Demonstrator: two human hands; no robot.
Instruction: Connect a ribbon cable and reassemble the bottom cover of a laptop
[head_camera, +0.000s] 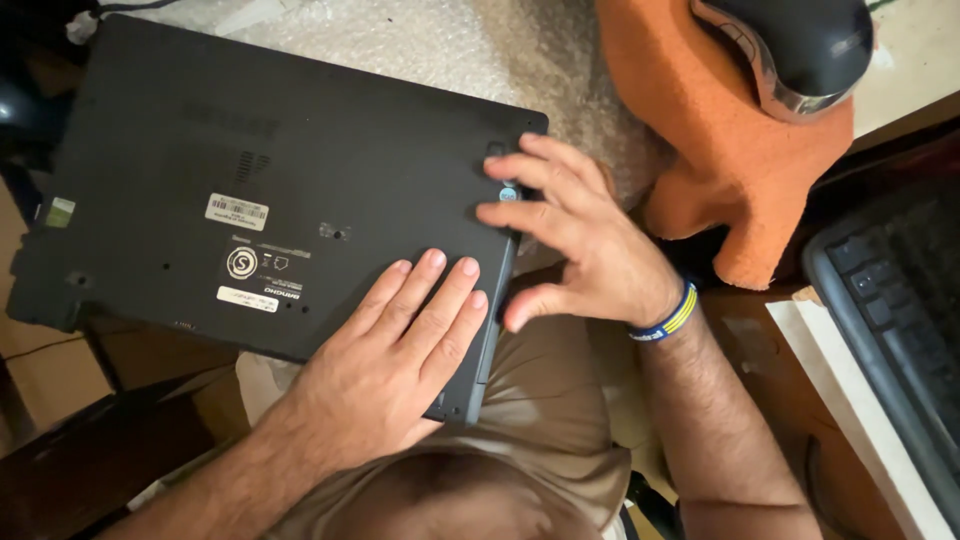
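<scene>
on my lap, in the head view, the black laptop (250, 190) lies bottom-up, its far part resting on the bubble wrap (400, 40) over the worktop (910, 70), its near corner overhanging my knees. my left hand (385, 360) lies flat on the base panel, fingers (440, 290) extended and closed on nothing, pressing down only. my right hand (580, 245) is at the right edge, its fingers (520, 180) spread and bent over the corner beside a small blue round piece (508, 194); whether they pinch that piece or merely touch it, i cannot tell.

hazards, as i judge them:
- the laptop is only partly supported; easing the left palm could let it tip or slide off the lap.
- prying at the corner with too much force may crack the casing edge.
- the blue piece is small; loosened, it could drop between my legs.
- the orange cloth (720, 160) and the dark rounded object (800, 40) on it lie near my right wrist; a sudden pull could knock them.
</scene>
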